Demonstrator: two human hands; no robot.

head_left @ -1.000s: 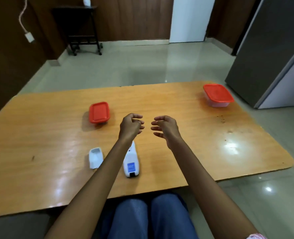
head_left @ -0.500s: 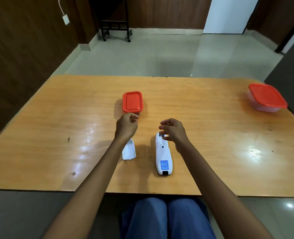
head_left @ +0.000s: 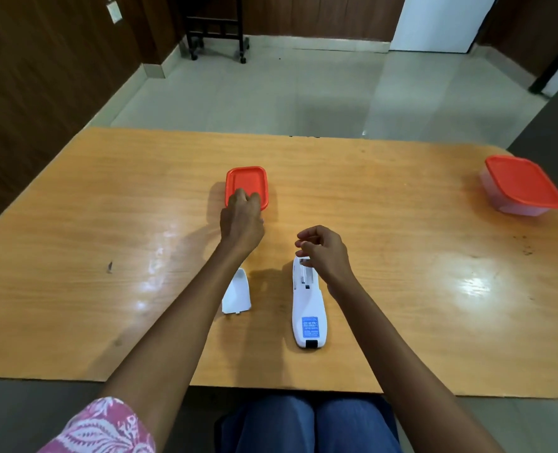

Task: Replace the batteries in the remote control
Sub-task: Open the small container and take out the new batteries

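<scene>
Red-lidded containers: two, a small container (head_left: 246,184) and a larger container (head_left: 522,186).
Remote control (head_left: 307,308): one.
Battery cover (head_left: 236,294): one.
Hands: two, left hand (head_left: 241,220), right hand (head_left: 328,250).
Batteries: perhaps none visible; compartment partly hidden.

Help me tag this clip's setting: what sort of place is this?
Likely a home dining room: a wooden table, a red-lidded food container on it, a tiled floor and wood-panelled walls.

remote (head_left: 307,308) | blue label (head_left: 310,327) | print too small, unreadable
</scene>
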